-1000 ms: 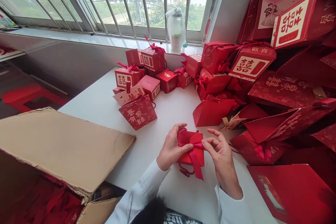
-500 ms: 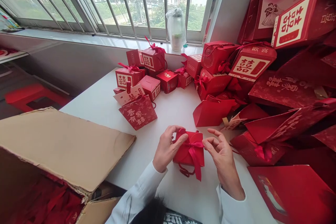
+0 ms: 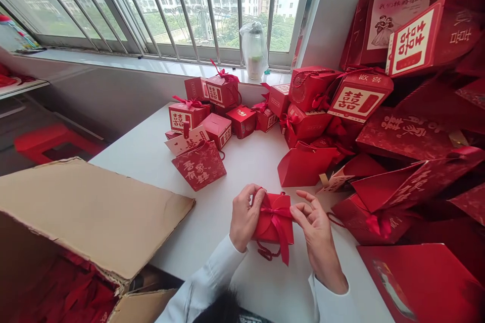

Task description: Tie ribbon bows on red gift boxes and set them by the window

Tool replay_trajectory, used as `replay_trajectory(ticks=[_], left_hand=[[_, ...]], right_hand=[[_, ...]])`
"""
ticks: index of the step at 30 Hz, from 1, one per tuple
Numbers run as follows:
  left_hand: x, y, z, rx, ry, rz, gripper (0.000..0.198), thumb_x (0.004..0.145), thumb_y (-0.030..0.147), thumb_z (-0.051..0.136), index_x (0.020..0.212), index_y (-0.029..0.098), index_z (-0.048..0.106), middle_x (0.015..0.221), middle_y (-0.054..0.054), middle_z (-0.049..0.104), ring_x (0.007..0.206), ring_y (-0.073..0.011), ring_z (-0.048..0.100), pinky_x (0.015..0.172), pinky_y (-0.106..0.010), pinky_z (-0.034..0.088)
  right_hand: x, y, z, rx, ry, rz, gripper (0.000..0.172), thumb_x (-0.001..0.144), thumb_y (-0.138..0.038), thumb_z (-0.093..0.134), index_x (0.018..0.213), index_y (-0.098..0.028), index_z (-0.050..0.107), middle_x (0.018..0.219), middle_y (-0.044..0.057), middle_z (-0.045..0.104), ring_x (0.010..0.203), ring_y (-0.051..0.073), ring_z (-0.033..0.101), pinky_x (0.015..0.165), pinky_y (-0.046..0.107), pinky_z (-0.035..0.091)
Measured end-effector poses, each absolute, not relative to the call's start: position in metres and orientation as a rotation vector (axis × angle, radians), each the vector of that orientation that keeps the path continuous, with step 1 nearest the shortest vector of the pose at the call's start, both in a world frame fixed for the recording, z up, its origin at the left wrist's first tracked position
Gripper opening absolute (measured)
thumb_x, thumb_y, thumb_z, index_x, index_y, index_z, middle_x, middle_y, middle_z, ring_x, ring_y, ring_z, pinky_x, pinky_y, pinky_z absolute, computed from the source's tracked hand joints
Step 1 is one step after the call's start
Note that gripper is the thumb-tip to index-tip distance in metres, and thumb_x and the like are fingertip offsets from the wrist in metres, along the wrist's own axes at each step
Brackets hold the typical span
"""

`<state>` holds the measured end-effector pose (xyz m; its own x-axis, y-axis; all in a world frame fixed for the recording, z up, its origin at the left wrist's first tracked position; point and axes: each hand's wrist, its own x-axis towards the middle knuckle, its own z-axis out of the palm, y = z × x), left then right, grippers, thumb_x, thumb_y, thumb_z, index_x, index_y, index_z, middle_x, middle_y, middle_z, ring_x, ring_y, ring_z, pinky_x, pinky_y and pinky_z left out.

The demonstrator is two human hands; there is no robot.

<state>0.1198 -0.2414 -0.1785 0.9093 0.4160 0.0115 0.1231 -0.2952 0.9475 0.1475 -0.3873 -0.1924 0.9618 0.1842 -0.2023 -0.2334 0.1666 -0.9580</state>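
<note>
On the white table in front of me sits a small red gift box (image 3: pixel 265 232) with a twisted cord handle hanging at its near side. A red ribbon (image 3: pixel 277 219) is tied across its top in a bow, one tail hanging over the front. My left hand (image 3: pixel 245 214) is closed at the box's left side, thumb and fingers pinching the ribbon's left loop. My right hand (image 3: pixel 313 229) pinches the ribbon's right part between thumb and index finger, its other fingers raised.
A cardboard box (image 3: pixel 102 207) with red pieces inside stands at the left. Several finished red boxes (image 3: pixel 242 121) line the table's back. A red paper bag (image 3: pixel 200 164) leans ahead. Red bags and boxes (image 3: pixel 401 131) pile up at the right. A wrapped bottle (image 3: pixel 253 53) stands on the sill.
My left hand has shifted slightly right and closed more on the ribbon's left side. The bow looks pulled straighter across the box. My right hand keeps its pinch.
</note>
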Motion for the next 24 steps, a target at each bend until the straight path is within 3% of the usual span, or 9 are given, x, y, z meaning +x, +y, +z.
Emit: replay_trajectory(ticks=[15, 24], left_hand=[[0.121, -0.24, -0.18, 1.81, 0.399, 0.267, 0.031, 0.092, 0.039, 0.04, 0.074, 0.018, 0.055, 0.076, -0.001, 0.059, 0.071, -0.0146, 0.051, 0.07, -0.026, 0.039], [0.121, -0.239, -0.178, 1.787, 0.394, 0.231, 0.033, 0.091, 0.042, 0.039, 0.074, 0.018, 0.053, 0.071, 0.0, 0.053, 0.067, -0.0139, 0.046, 0.066, -0.024, 0.038]], right_hand=[[0.15, -0.384, -0.198, -1.177, 0.135, 0.424, 0.058, 0.07, -0.041, 0.075, 0.117, -0.022, 0.047, 0.075, -0.002, 0.066, 0.074, 0.016, 0.062, 0.073, 0.028, 0.047], [0.154, -0.389, -0.208, -1.064, 0.191, 0.516, 0.056, 0.066, -0.042, 0.078, 0.112, -0.022, 0.053, 0.078, 0.0, 0.067, 0.071, 0.017, 0.062, 0.065, 0.027, 0.048]])
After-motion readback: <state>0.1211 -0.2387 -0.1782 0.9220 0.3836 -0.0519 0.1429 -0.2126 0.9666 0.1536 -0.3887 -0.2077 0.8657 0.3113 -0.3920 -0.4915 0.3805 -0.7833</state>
